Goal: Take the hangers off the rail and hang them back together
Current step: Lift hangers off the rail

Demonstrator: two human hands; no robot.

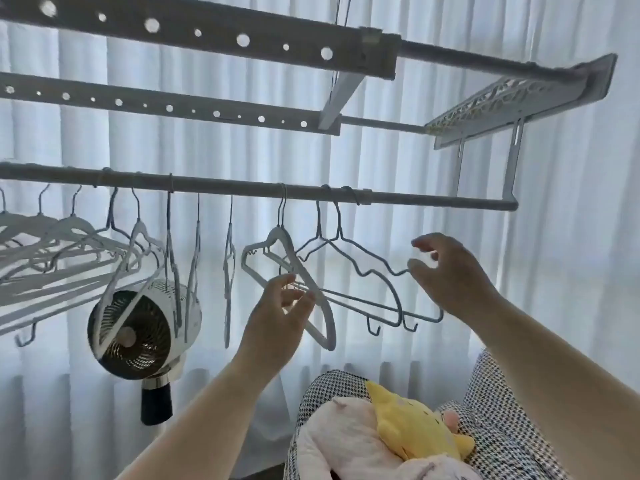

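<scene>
A grey rail (242, 187) runs across the view with many hangers on it. A white flat hanger (320, 308) hangs near the middle, and my left hand (282, 315) pinches its lower bar and sloped arm. Right of it hang two blue wire hangers (367, 271), hooked over the rail side by side. My right hand (450, 271) is at the right shoulder of the nearer wire hanger, fingers apart, its fingertips touching the wire without closing on it. A crowded bunch of white hangers (52, 258) hangs at the far left, and a few single hangers (228, 271) hang edge-on between.
Two perforated bars (194, 32) and a lattice end panel (495, 98) of the drying rack sit above the rail. A round fan (138, 330) stands behind the hangers at lower left. A checked chair (502, 427) with pink and yellow plush toys (408, 424) is below. White curtains fill the background.
</scene>
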